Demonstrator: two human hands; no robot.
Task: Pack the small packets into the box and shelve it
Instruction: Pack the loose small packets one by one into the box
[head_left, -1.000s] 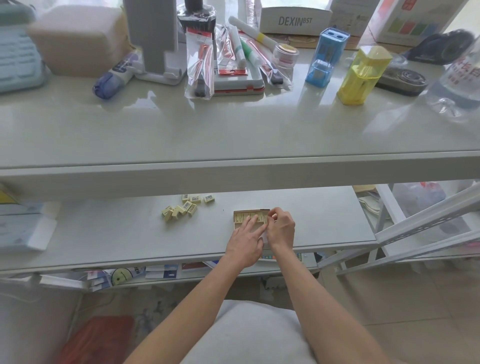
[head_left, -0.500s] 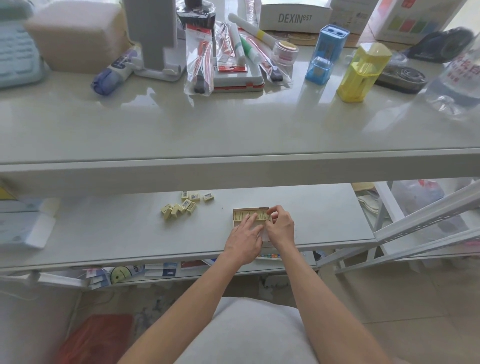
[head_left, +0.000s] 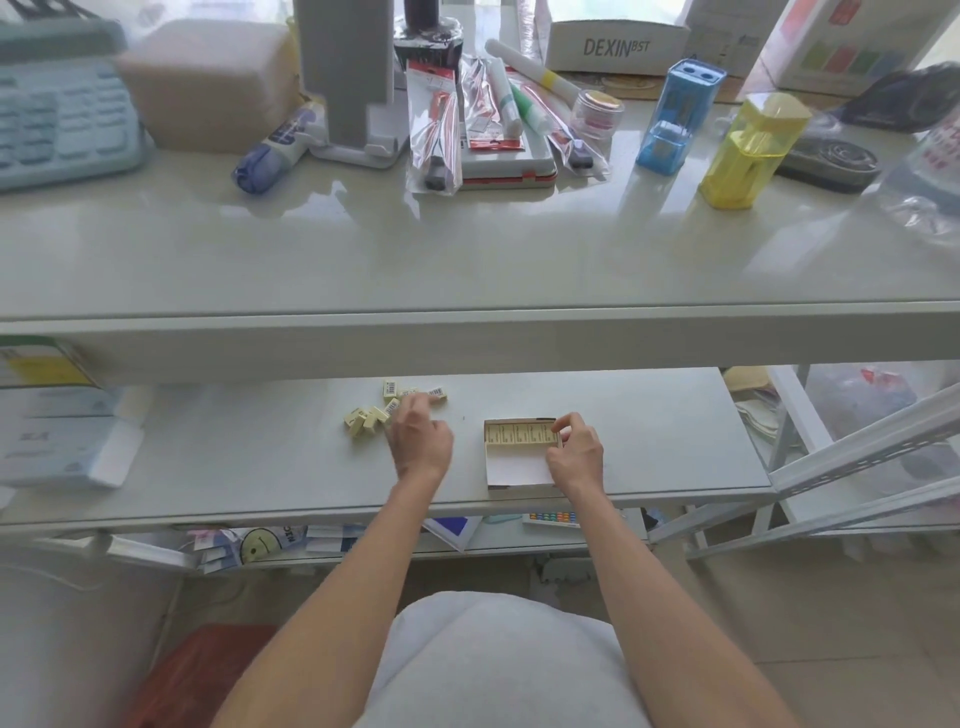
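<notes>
A small open cardboard box (head_left: 514, 470) lies on the lower shelf (head_left: 649, 431), with one row of pale yellow packets (head_left: 519, 434) packed along its far side and its near half bare. My right hand (head_left: 574, 454) rests on the box's right edge, fingers pinching the far right corner. A loose heap of several small yellow packets (head_left: 366, 418) lies to the left. My left hand (head_left: 418, 436) is over the heap's right part, fingers curled down onto packets there; whether it grips one is hidden.
The upper glass shelf (head_left: 467, 260) carries pens in bags, a blue sharpener (head_left: 675, 119), a yellow sharpener (head_left: 748, 145), a calculator (head_left: 57, 124) and boxes. Blue-white cartons (head_left: 57, 436) stand at the lower shelf's left. A white metal rack (head_left: 857, 457) is at right.
My left hand left the box and moved left to the loose packets. My right hand stayed at the box's right edge. The box's bare near half now shows.
</notes>
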